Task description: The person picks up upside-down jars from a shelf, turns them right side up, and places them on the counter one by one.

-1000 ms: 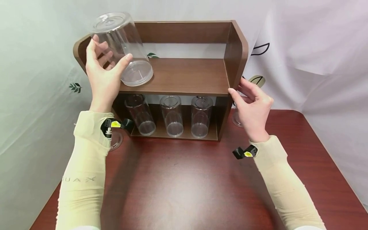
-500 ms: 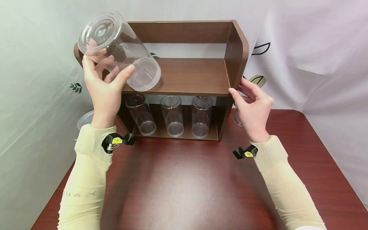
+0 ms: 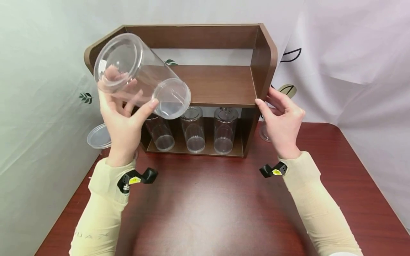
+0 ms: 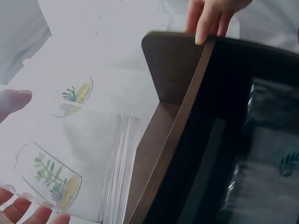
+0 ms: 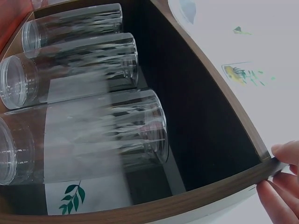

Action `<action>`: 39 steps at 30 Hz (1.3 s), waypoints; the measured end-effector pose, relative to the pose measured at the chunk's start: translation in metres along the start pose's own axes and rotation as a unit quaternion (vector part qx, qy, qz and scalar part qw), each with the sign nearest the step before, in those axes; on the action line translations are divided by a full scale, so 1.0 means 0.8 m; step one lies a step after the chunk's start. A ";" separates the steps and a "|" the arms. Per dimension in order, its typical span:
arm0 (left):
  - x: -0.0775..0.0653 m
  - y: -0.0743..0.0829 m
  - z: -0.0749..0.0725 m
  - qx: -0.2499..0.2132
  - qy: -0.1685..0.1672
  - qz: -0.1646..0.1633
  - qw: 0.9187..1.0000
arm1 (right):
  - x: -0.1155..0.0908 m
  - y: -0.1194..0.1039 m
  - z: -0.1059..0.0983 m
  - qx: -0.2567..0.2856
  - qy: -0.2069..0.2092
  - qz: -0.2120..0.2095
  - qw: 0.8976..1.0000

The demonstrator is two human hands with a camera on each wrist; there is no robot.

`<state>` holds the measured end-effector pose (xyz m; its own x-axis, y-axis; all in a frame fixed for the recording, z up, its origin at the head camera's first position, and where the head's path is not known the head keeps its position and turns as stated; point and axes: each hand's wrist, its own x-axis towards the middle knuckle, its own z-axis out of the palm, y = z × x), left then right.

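My left hand [image 3: 119, 119] grips a large clear plastic jar [image 3: 150, 67] with fingers on one side and thumb on the other. Tilted base-up, the jar has its ridged end toward the lower right, in front of the brown wooden shelf [image 3: 217, 83]. In the left wrist view, that ridged end [image 4: 120, 170] overlaps the upper board. My right hand [image 3: 283, 119] pinches the shelf's right side panel where the upper board meets it, thumb in front and fingers behind. The right wrist view also has its fingers [image 5: 275, 200] around that brown edge.
Three clear jars [image 3: 194, 129] stand base-up in the shelf's lower compartment. A round clear lid-like piece [image 3: 99, 136] shows left of the shelf, partly behind my left wrist. More clear plastic [image 3: 265, 132] lies behind my right hand. The shelf stands on a reddish-brown table [image 3: 205, 206].
My left hand has brought the jar down and toward me from the upper board's left end, tipping it further over to the right. My right hand has stayed on the shelf's side.
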<state>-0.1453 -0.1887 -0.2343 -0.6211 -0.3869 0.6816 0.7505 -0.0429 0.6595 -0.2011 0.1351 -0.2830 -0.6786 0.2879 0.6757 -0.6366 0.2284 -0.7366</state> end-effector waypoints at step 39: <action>-0.194 -0.073 0.027 -0.142 -0.210 -0.140 0.957 | -0.123 -0.037 -0.039 0.031 -0.348 -0.080 0.934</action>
<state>-0.0976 -0.1060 -0.3718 -0.7985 0.0785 0.5969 0.5350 -0.3622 0.7633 -0.1039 0.1292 -0.3289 -0.6339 -0.4241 0.6467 -0.7549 0.1573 -0.6368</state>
